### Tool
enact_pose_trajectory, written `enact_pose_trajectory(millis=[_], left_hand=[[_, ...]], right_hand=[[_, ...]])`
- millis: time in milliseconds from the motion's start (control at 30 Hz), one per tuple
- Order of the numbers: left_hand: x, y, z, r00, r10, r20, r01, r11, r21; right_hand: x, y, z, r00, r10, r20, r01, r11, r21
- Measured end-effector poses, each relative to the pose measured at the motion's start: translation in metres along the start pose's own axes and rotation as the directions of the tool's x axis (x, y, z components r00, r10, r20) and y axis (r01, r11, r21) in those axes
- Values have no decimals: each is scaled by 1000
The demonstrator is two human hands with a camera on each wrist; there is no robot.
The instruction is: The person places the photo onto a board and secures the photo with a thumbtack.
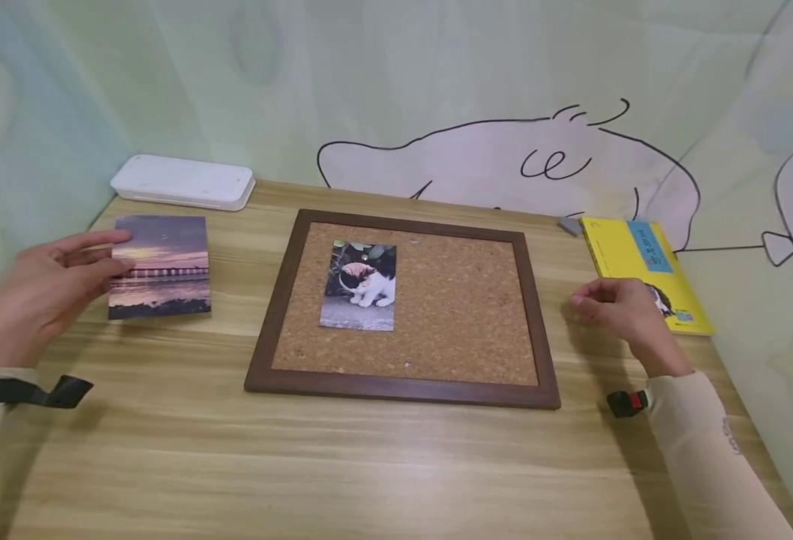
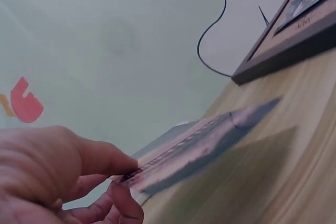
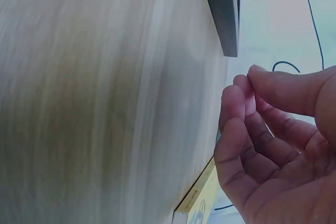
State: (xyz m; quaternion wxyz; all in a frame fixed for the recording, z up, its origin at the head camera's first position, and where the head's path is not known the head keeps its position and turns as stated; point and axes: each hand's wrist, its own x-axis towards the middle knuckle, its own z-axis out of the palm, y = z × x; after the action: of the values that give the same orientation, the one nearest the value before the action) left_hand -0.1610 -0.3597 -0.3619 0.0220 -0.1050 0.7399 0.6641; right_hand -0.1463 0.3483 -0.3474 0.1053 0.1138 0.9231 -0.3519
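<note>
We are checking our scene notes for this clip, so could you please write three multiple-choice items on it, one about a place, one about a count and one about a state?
1. Where is the cat photo?
A. On the cork board, upper left part
B. On the yellow book
C. Under the white device

2. How many photos are in view?
A. One
B. Two
C. Four

3. What is the left hand doing?
A. Lying flat on the table
B. Pressing on the cork board
C. Pinching the edge of the sunset photo

Answers:
1 A: the head view shows it inside the frame of the cork board, toward the upper left.
2 B: only the cat photo and the sunset photo show.
3 C: in the left wrist view, thumb and fingers grip the photo's edge, lifting it off the table.
</note>
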Motion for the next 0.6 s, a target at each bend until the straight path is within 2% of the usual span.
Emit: enact_pose_trajectory(millis=[167,233,300,600], left_hand=[[5,15,21,996,7,84,-5,999,-32],[7,22,32,993,11,116,-1,996,-85],[9,26,43,989,17,146,-9,998,-58],[13,40,97,978,-5,207,-11,997,77]], right_hand=[[-1,-6,2,1000,1,-1,-1,1000,31],[-2,-7,3,1000,-1,0,2,999,37],[-2,-10,4,1000,-1,-2,1,999,41],[0,-19,5,1000,-8,2,8,995,104]])
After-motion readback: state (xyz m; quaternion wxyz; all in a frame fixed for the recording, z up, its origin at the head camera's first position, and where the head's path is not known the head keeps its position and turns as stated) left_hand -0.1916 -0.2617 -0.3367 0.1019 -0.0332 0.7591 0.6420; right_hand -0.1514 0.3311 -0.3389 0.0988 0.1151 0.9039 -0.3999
